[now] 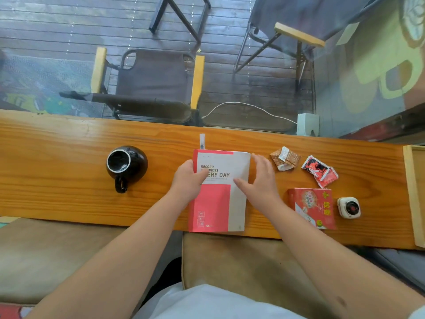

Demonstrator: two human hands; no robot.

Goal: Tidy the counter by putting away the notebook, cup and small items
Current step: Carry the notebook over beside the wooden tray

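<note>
The scene is viewed from a single head-worn camera, aimed steeply down and forward, close above the tabletop (pixel 69 157).

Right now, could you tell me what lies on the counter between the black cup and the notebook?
Only bare wooden counter lies between the black cup and the notebook in the head view; the left hand rests on the notebook's left edge.

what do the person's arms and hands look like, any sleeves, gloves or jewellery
Both arms are bare from the lower frame edge to the wrist, with no long sleeves. The left hand and right hand wear no gloves, and no rings, watch or bracelet show. A pale garment edge shows near the right upper arm, at the corner.
</note>
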